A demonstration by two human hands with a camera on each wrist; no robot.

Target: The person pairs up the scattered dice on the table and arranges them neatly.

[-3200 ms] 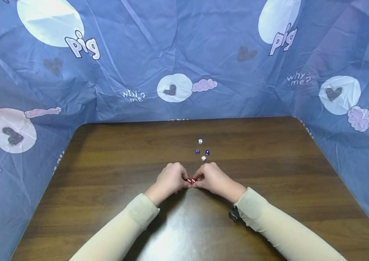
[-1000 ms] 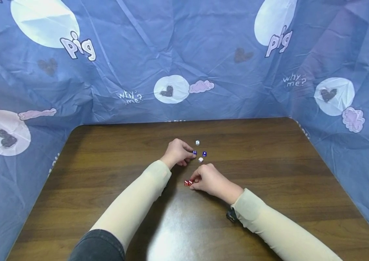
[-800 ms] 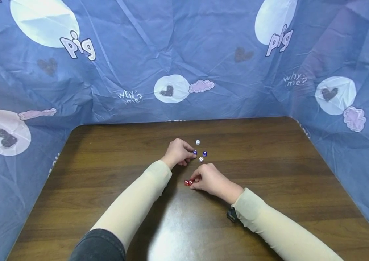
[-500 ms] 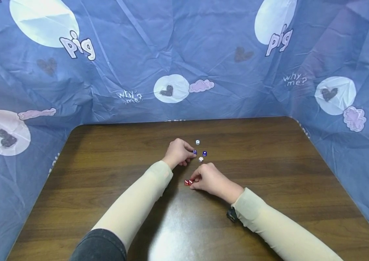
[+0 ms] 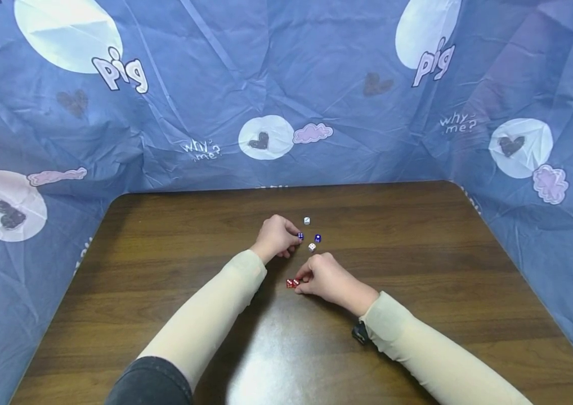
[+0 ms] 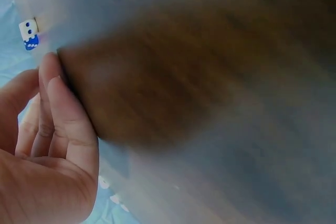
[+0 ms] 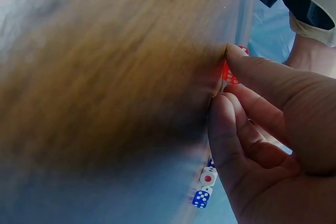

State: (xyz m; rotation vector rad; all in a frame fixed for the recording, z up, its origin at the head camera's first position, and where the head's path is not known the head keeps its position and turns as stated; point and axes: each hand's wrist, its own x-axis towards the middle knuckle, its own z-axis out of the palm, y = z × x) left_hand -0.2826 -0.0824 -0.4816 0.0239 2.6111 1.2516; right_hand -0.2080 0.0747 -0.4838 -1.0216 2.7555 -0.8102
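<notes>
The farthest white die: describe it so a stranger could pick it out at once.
On the wooden table, a small cluster of dice lies just beyond the hands. The farthest white die sits alone at its back edge, behind the two blue dice, nearest the blue backdrop.

A dark wooden table (image 5: 175, 292) with rounded far corners fills the lower view. A creased blue printed cloth (image 5: 317, 73) walls it in from 9 through 12 to 3 o'clock. Light glares off the tabletop at 6 o'clock.
</notes>
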